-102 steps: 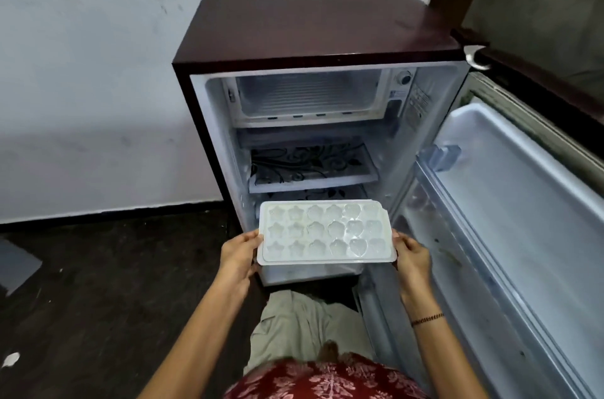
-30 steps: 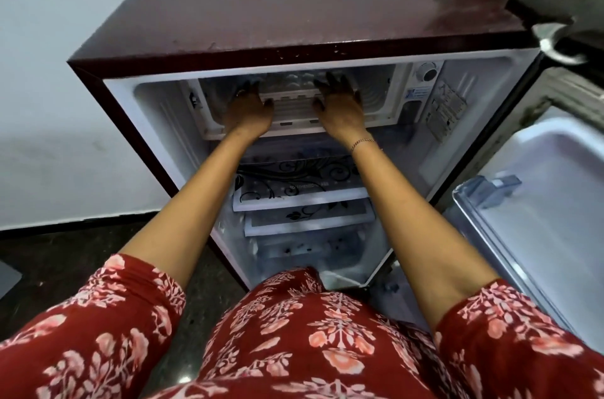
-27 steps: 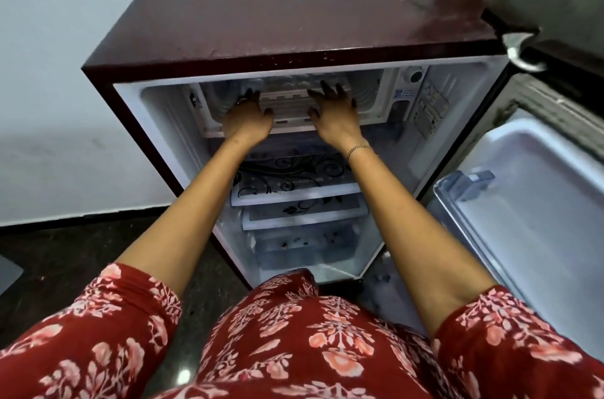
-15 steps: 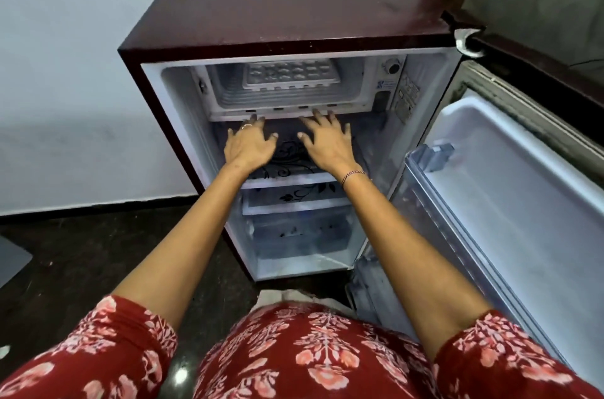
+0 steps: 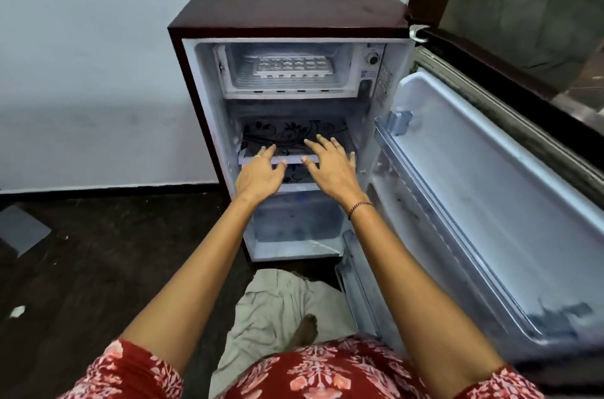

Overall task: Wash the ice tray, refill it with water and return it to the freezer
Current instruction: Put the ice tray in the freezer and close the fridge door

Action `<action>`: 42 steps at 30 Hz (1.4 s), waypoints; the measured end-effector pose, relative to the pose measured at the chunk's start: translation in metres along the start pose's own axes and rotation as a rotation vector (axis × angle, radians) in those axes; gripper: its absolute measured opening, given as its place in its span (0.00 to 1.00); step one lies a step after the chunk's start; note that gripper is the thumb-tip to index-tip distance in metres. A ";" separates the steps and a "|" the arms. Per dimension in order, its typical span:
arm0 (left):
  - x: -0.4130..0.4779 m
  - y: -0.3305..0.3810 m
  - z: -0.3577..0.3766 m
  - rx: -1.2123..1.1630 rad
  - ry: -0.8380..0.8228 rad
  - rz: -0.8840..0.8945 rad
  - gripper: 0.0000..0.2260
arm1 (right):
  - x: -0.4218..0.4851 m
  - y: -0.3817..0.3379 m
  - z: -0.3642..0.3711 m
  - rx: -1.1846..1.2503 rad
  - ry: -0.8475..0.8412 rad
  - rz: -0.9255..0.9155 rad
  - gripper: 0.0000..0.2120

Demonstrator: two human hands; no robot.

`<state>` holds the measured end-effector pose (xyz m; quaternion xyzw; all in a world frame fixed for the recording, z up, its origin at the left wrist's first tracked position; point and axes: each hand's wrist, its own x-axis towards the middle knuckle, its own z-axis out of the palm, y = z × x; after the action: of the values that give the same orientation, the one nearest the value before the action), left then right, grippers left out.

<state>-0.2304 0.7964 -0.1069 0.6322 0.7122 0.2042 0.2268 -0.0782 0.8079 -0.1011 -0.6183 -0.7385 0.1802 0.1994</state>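
Ice tray [image 5: 292, 66] lies flat inside the freezer compartment [image 5: 287, 93] at the top of the small fridge [image 5: 294, 6], whose door [image 5: 490, 202] stands swung out to the right. Left hand [image 5: 260, 174] and right hand [image 5: 333, 166] hang before the patterned shelf [image 5: 287, 133] below, well apart from the tray, palms down, fingers spread and loose, holding nothing. Pale cloth [image 5: 277, 304] lies on the dark floor [image 5: 98, 251].
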 end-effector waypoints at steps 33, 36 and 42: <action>-0.258 0.315 0.049 -0.468 0.135 0.543 0.17 | -0.260 0.103 -0.290 -0.377 0.565 0.003 0.17; -0.256 0.334 0.063 -0.454 0.103 0.527 0.17 | -0.266 0.129 -0.294 -0.369 0.443 0.128 0.19; -0.251 0.341 0.081 -0.381 0.125 0.509 0.17 | -0.267 0.132 -0.290 -0.179 0.404 0.156 0.17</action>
<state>0.1166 0.5874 0.0404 0.7223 0.4930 0.4224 0.2385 0.2244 0.5731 0.0602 -0.7122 -0.6467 0.0012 0.2731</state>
